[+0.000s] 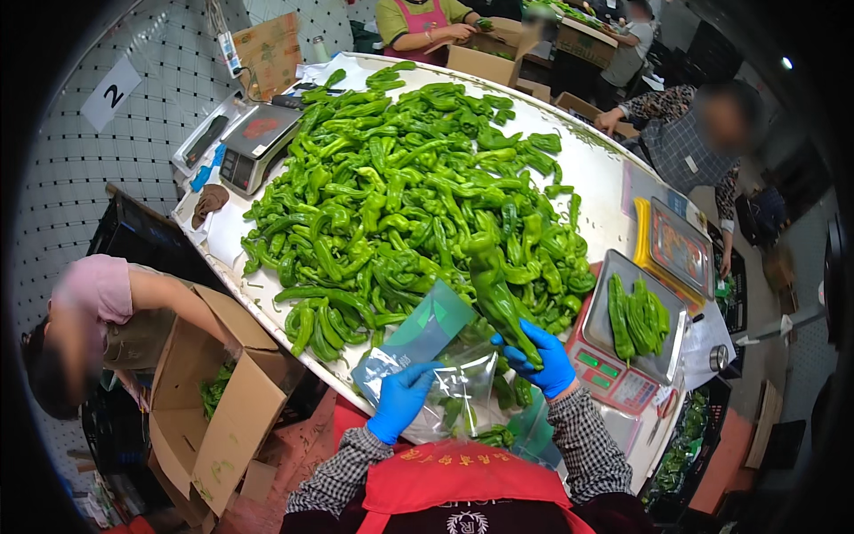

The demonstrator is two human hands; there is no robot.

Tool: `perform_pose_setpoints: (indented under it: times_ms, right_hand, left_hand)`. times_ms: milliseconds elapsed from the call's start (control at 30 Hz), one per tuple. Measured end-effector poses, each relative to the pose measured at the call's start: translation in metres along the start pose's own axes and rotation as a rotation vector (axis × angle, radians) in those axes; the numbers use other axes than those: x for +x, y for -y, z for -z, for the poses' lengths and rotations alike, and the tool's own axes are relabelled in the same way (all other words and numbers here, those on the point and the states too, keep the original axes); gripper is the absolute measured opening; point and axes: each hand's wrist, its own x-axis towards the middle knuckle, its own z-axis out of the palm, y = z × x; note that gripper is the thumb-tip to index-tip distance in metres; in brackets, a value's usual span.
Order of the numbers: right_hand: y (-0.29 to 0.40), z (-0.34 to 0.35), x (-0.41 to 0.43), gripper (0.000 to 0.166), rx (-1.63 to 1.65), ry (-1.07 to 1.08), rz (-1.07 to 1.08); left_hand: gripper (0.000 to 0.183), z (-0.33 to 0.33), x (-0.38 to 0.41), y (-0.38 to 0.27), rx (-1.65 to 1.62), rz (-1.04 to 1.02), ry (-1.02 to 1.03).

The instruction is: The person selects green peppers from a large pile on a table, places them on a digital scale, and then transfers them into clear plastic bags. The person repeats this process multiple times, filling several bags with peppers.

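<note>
In my right hand (544, 360), gloved in blue, is a long green pepper (494, 294), gripped near its lower end and tilted up to the left. My left hand (403, 400), also blue-gloved, pinches a clear plastic bag (467, 387) with a printed green panel. The bag lies close in front of my red apron, and some green shows through its film. Beyond both hands spreads a large heap of green peppers (400, 200). To the right, several peppers (637, 317) rest on the metal pan of a red digital scale (614, 380).
Around the white table (600, 200) stand a yellow scale (677, 247) at right and a grey scale (257, 143) at far left. One person bends over a cardboard box (227, 427) at left; others work beyond. A black crate (687, 440) of bagged peppers sits lower right.
</note>
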Motion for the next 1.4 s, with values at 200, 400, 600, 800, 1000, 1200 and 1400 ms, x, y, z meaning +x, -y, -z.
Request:
perform_pose_setpoints:
  times_ms: [200,400,600,800,1000,1200,1400]
  right_hand:
    - [-0.03,0.038,-0.057,0.042,0.206,0.06,0.034]
    - [-0.059,0.06,-0.088,0.047,0.335,0.199,0.076]
    - [-0.072,0.056,-0.108,0.048,0.388,0.178,0.107]
    - [-0.07,0.03,-0.149,0.044,-0.596,-0.048,0.275]
    - [-0.091,0.048,-0.163,0.044,-0.743,-0.33,0.14]
    - [-0.111,0.029,-0.123,0.042,-1.377,-0.512,0.466]
    - [-0.124,0.041,-0.074,0.027,-1.238,-0.336,0.747]
  left_hand:
    - [0.026,-0.015,0.003,-0.011,0.123,-0.034,-0.106]
    - [0.028,-0.031,0.012,-0.05,0.151,0.03,-0.081]
    - [0.028,-0.047,0.028,-0.047,0.158,-0.061,-0.061]
    - [0.032,-0.064,0.03,-0.052,0.17,-0.161,-0.078]
    - [0.034,-0.088,0.016,-0.058,0.517,-0.327,-0.07]
    - [0.038,-0.127,-0.013,-0.044,0.768,-0.453,0.187]
    - [0.037,-0.149,-0.02,-0.053,0.134,-0.28,0.438]
